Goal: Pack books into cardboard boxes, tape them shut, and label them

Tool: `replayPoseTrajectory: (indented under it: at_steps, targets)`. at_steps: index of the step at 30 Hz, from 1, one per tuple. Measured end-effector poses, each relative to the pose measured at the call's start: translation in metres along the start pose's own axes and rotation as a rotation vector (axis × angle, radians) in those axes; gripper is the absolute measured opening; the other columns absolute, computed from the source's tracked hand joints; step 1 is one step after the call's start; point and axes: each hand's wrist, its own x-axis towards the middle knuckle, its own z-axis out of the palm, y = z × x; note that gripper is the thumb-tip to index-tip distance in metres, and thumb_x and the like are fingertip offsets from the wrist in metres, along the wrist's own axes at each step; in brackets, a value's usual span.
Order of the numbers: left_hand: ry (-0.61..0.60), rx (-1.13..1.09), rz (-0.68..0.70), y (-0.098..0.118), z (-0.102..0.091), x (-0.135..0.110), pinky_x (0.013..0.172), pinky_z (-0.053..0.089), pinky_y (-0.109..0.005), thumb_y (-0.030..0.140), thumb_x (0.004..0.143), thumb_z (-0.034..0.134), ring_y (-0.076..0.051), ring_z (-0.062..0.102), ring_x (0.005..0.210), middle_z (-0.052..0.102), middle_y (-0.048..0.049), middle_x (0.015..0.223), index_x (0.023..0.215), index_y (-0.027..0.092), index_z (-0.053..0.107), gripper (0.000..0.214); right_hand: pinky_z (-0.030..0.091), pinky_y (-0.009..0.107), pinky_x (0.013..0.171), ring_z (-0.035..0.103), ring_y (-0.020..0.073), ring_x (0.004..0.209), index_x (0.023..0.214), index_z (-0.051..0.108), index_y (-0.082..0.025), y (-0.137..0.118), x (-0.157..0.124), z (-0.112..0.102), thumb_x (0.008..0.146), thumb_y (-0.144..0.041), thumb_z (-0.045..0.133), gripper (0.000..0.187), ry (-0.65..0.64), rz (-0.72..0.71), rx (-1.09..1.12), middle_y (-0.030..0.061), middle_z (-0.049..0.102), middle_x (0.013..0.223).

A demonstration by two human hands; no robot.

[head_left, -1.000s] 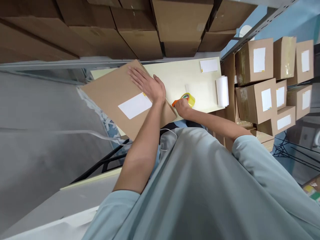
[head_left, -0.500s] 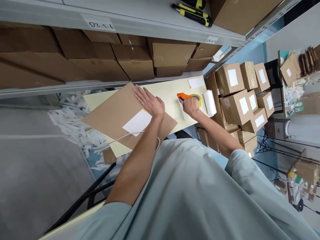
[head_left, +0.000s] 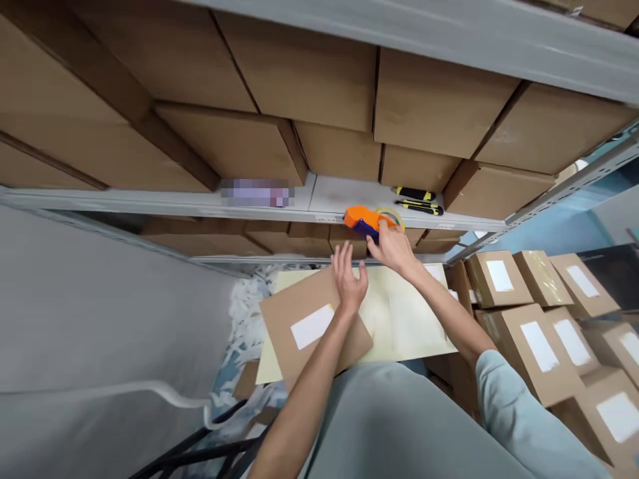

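A cardboard box [head_left: 284, 319] with a white label [head_left: 312, 326] lies at an angle on the pale yellow table [head_left: 379, 332]. My left hand [head_left: 351, 283] rests against the box's far right part, its fingers stretched out and holding nothing. In my right hand [head_left: 394, 247] is an orange and blue tape dispenser [head_left: 363, 218], raised in front of the shelf edge. A roll of tape [head_left: 393, 214] shows partly behind that hand. The dispenser is to the right of and beyond the left hand.
Metal shelves [head_left: 249, 199] full of cardboard boxes stand ahead. Utility knives [head_left: 418, 206] lie on the middle shelf. Labelled boxes [head_left: 539, 346] are stacked at the right. White scraps [head_left: 247, 313] cover the floor left of the table, near a black metal frame [head_left: 200, 459].
My right hand has lifted the tape dispenser off the table to shelf height. My left hand stays on the box. The view has tilted up, showing more of the shelves.
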Motion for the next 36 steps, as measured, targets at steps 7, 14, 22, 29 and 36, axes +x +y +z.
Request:
replayPoseTrajectory:
  at_steps: [7,14,22,29,36]
  targets:
    - [0.061,0.088,0.141,0.054,-0.016,0.085,0.143,0.025,-0.054,0.026,0.106,0.048,-0.030,0.037,0.170,0.059,-0.0115,0.169,0.166,0.025,0.057,0.060,0.042,0.046,0.123,0.075,0.0373,0.127,0.138,0.066,0.000,0.019,0.106,-0.030,0.111,-0.025,0.052,0.040,-0.056,-0.101,0.029,0.0303,0.079,0.133]
    - [-0.058,0.180,-0.049,0.012,-0.014,-0.018,0.140,0.032,-0.057,0.028,0.106,0.048,-0.032,0.044,0.165,0.066,-0.0168,0.159,0.158,0.021,0.062,0.054,0.050,0.057,0.123,0.067,0.0431,0.139,0.145,0.063,0.009,0.029,0.117,-0.004,0.110,-0.031,0.048,0.055,0.127,-0.142,0.064,0.0360,0.070,0.147]
    - [-0.344,0.355,-0.312,-0.042,-0.039,-0.153,0.142,0.026,-0.051,0.041,0.113,0.045,-0.028,0.038,0.169,0.053,-0.0188,0.172,0.161,0.018,0.056,0.055,0.039,0.052,0.134,0.050,0.0349,0.163,0.165,0.053,0.001,0.046,-0.035,0.117,0.113,-0.054,-0.008,0.097,0.420,0.047,0.480,0.0210,0.055,0.169]
    - [-0.466,0.334,-0.236,-0.048,-0.006,-0.175,0.144,0.012,-0.055,0.048,0.117,0.036,-0.030,0.017,0.177,0.038,-0.0225,0.181,0.165,0.013,0.050,0.061,0.027,0.061,0.142,0.036,0.0367,0.171,0.177,0.034,-0.009,0.014,-0.236,0.276,0.110,-0.085,0.023,0.103,-0.331,0.418,1.107,0.0244,0.041,0.180]
    - [-0.428,0.329,-0.255,-0.060,-0.003,-0.181,0.144,0.010,-0.056,0.043,0.118,0.029,-0.029,0.015,0.177,0.036,-0.0206,0.182,0.171,0.016,0.042,0.061,0.007,0.049,0.147,0.009,0.0309,0.179,0.182,0.021,-0.011,-0.043,-0.265,0.297,0.099,-0.099,0.032,0.122,-0.619,0.478,1.434,0.0157,0.017,0.190]
